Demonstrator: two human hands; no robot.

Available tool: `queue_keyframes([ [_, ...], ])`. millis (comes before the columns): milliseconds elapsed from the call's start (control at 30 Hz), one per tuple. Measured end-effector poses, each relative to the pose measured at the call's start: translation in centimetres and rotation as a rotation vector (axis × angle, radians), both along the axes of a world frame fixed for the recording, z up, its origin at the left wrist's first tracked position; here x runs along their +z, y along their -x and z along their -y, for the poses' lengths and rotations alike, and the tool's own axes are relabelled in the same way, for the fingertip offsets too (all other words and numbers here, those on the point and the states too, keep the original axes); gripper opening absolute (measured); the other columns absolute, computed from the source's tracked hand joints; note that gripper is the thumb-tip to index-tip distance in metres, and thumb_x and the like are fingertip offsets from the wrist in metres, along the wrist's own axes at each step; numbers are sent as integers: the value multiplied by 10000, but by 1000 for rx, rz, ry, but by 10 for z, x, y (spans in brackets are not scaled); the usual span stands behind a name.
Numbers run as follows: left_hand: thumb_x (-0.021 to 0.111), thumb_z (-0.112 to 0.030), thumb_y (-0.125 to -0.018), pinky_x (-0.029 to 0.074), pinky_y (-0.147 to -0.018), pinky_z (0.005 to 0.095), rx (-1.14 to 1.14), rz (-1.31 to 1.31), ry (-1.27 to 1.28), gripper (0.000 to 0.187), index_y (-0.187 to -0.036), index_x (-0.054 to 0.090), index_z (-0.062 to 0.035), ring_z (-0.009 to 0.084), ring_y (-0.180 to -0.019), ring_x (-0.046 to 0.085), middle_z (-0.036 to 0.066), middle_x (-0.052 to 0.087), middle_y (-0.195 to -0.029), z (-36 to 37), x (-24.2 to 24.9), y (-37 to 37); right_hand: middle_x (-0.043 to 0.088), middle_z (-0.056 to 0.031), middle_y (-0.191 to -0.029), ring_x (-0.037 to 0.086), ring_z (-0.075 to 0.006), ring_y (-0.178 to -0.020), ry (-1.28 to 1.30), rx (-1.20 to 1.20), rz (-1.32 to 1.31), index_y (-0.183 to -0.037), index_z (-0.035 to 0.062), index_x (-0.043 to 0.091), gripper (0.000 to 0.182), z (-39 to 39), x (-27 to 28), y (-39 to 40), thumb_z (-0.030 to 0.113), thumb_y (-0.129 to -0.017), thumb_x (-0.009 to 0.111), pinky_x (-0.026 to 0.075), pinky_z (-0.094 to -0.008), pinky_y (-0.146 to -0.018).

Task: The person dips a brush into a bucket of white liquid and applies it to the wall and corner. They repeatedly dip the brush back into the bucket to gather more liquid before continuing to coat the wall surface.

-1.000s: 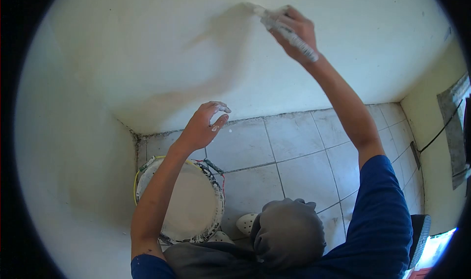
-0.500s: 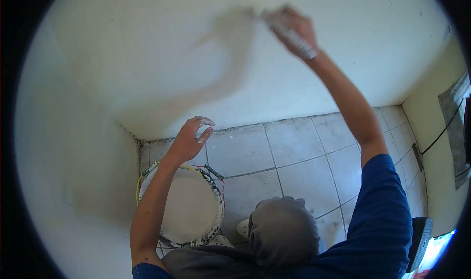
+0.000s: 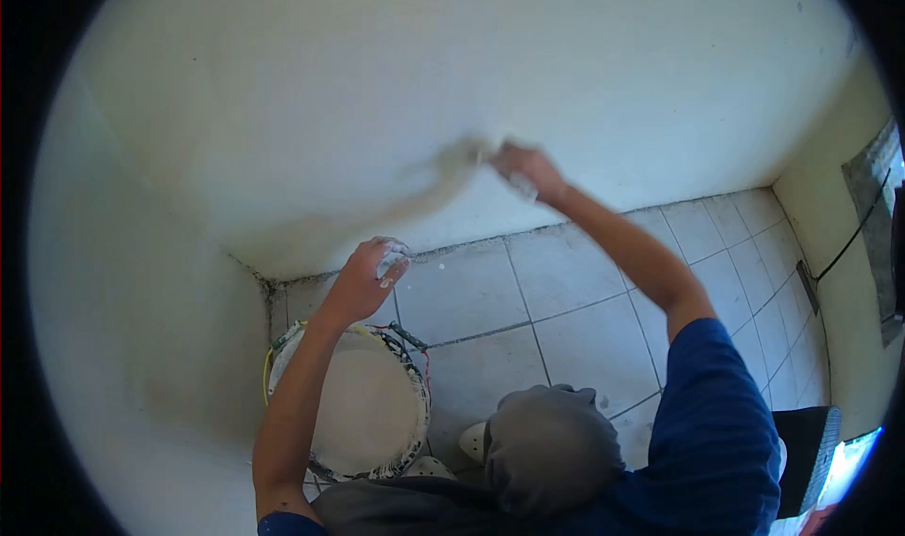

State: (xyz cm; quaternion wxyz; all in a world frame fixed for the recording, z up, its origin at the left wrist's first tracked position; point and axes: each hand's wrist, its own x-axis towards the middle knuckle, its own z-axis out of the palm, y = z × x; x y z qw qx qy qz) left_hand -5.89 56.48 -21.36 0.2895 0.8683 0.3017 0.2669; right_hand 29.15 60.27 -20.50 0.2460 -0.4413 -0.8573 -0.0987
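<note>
My right hand [image 3: 530, 170] is wrapped round a paintbrush [image 3: 521, 187], its pale handle pointing back toward my wrist. The hand is blurred by motion, and the brush tip meets the white wall [image 3: 330, 112] low down, with a shadow beside it. My left hand [image 3: 370, 277] hovers in front of the wall's foot, above the far side of a bucket [image 3: 421, 432]. White paint smears its loosely curled fingers; the thumb stands apart and nothing is held. Pale paint [image 3: 368, 409] fills the bucket, whose rim is splattered, and my left forearm crosses over it.
Grey-white floor tiles [image 3: 584, 347] meet the wall along a rough, dirty joint. A wall corner stands close on the left. My knee [image 3: 551, 446] and pale shoes are below. A dark cable [image 3: 853, 239] hangs at the right wall, and a black object [image 3: 806, 456] lies lower right.
My right hand has swept down the wall with the paintbrush, slightly to the left. My left hand has stayed nearly in place above the bucket.
</note>
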Motion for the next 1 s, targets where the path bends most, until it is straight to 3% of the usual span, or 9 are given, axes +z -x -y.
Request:
queue_keyframes([
  [167, 544, -180, -848, 398, -857, 353, -19, -10, -11, 183, -977, 542, -50, 270, -973, 515, 110, 548, -1014, -5, 3, -3, 605, -81, -800, 585, -239, -698, -690, -99, -145, -853, 75, 643, 194, 36, 194, 20, -2, -677, 622, 491, -308, -577],
  [267, 531, -179, -845, 385, -865, 356, -25, 15, 12, 189, -970, 549, -38, 290, -979, 496, 126, 545, -1001, -6, 3, -5, 605, -78, -802, 583, -243, -722, -762, -152, -60, -882, 74, 639, 223, 32, 186, 12, -3, -673, 629, 486, -299, -583],
  [467, 533, -168, -847, 396, -855, 352, 2, -34, -19, 185, -982, 550, -43, 280, -977, 504, 123, 546, -1010, -4, 2, -1, 568, -125, -1073, 559, -282, -983, 136, -125, 107, -1098, 207, 585, 372, 25, -47, 7, 68, -760, 515, 456, -344, -855],
  [533, 536, -172, -847, 396, -856, 353, 2, -33, -15, 189, -986, 549, -45, 280, -978, 504, 123, 546, -1012, -4, 1, 3, 565, -130, -1081, 557, -291, -980, 363, -184, 176, -1105, 208, 577, 389, 26, -56, 14, 58, -755, 499, 455, -353, -853],
  [667, 532, -191, -846, 376, -875, 360, 14, -4, 39, 207, -984, 548, -39, 299, -980, 486, 138, 542, -1007, -3, -2, 9, 581, -126, -971, 586, -283, -811, -20, -142, 93, -1081, 159, 582, 368, 5, 73, 20, 89, -724, 525, 483, -351, -700],
  [767, 531, -187, -848, 377, -872, 360, 26, 36, 48, 193, -977, 551, -44, 299, -968, 492, 138, 545, -1001, -12, -1, 10, 599, -98, -877, 584, -265, -739, -702, -23, 2, -983, 128, 622, 282, 5, 176, 35, 117, -702, 606, 490, -348, -628],
  [833, 533, -181, -850, 388, -863, 356, 33, 31, 54, 183, -975, 553, -48, 289, -963, 504, 130, 549, -1001, -13, -2, 9, 620, -96, -783, 578, -248, -681, -784, 44, -323, -801, 49, 636, 130, 33, 213, 90, -25, -695, 633, 487, -294, -580],
  [900, 537, -174, -853, 408, -847, 347, 46, -18, 31, 175, -977, 552, -53, 270, -963, 523, 115, 556, -1004, -13, 4, 9, 612, -90, -878, 586, -263, -739, -875, 29, -76, -964, 125, 631, 272, -2, 174, 62, 119, -692, 632, 492, -354, -611],
  [1000, 539, -169, -849, 401, -853, 350, 20, 44, -28, 180, -970, 554, -37, 280, -950, 527, 127, 562, -983, -13, -2, 12, 586, -125, -1049, 552, -286, -985, -170, -75, -33, -1064, 119, 584, 275, -3, 41, 75, 140, -807, 489, 429, -355, -888],
])
